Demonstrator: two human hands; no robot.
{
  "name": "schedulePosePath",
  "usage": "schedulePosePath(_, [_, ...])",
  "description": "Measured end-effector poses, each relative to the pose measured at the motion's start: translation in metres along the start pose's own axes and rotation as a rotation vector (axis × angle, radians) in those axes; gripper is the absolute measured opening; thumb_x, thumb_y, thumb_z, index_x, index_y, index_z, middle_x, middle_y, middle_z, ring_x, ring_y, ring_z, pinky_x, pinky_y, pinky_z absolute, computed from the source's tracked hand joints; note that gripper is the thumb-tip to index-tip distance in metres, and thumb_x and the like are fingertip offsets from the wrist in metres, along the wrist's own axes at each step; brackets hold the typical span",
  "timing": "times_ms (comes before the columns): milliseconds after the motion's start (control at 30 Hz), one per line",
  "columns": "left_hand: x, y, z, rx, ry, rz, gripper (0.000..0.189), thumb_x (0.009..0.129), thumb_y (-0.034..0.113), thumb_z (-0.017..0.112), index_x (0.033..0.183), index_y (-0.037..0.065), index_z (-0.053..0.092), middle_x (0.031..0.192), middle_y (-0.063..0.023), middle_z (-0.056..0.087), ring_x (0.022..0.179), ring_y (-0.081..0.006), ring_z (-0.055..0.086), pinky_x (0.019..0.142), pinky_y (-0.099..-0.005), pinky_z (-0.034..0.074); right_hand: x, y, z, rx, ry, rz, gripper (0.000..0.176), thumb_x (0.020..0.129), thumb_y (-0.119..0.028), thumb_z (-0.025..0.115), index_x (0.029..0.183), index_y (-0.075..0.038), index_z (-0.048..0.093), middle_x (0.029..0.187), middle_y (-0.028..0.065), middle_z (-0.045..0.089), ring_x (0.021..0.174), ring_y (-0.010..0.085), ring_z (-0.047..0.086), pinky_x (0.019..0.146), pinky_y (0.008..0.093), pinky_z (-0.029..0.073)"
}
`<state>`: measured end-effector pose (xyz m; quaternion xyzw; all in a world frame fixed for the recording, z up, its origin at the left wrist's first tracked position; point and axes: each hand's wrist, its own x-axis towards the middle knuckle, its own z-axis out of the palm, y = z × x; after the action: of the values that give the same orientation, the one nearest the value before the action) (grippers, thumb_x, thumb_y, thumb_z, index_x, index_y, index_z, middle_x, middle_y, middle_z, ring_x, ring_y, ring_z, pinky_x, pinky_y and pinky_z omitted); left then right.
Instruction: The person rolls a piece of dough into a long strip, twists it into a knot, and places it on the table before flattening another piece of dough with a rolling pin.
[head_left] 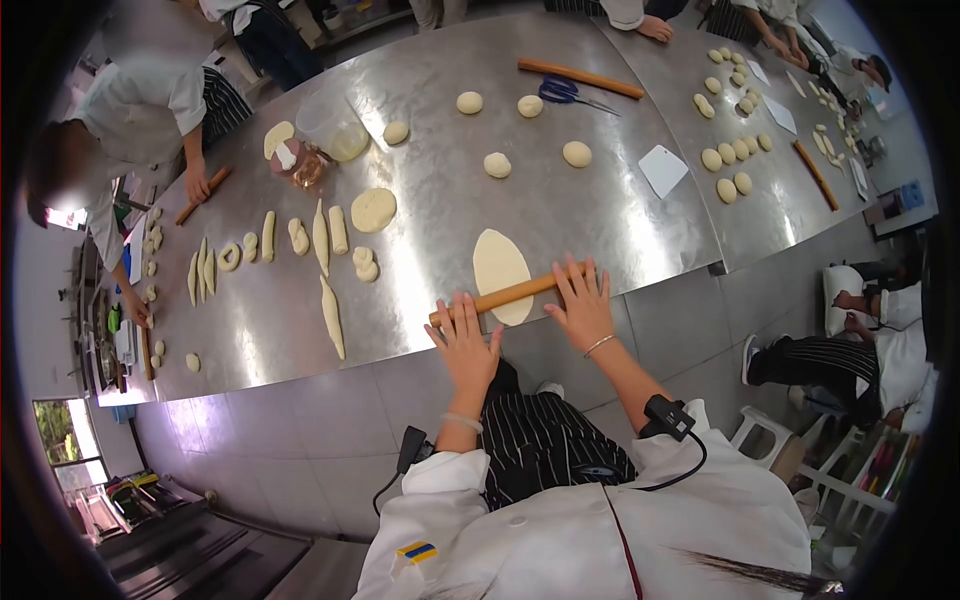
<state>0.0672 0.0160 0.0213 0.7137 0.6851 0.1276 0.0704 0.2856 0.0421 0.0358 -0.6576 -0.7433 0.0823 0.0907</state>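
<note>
A flat oval sheet of dough lies on the steel table, close to its front edge. Across the lower part of the sheet rests a wooden rolling pin, slightly slanted. My left hand lies flat on the pin's left end, fingers stretched and apart. On the right end presses my right hand, also with spread fingers, not wrapped round the wood. To the left of my hands are a round flat dough piece, a knotted dough piece and a long thin dough strip.
Dough balls, blue-handled scissors, a second rolling pin and a white scraper lie farther back. A clear container stands back left. At the left, a co-worker's hand touches another rolling pin.
</note>
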Motion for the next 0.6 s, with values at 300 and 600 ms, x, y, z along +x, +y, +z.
schedulePosePath(300, [0.080,-0.007,-0.007,0.040,0.019,-0.005,0.076,0.089,0.051,0.054,0.148,0.008,0.033,0.159,-0.0076,0.021,0.147,-0.0356,0.009,0.110,-0.0681,0.000,0.080,-0.002,0.008,-0.060,0.056,-0.003,0.070,0.086,-0.051,0.059,0.144,-0.015,0.040,0.156,0.0054,0.025,0.145,0.0361,0.016,0.110,0.0658,0.016])
schedulePosePath(600, [0.140,-0.016,-0.008,0.088,0.089,0.045,0.072,0.088,0.051,0.055,0.147,0.011,0.038,0.158,-0.0068,0.024,0.147,-0.0347,0.011,0.112,-0.0639,0.005,0.138,-0.010,0.003,-0.091,0.127,-0.025,0.063,0.088,-0.045,0.058,0.143,-0.018,0.043,0.156,0.0029,0.027,0.144,0.0350,0.019,0.112,0.0627,0.014])
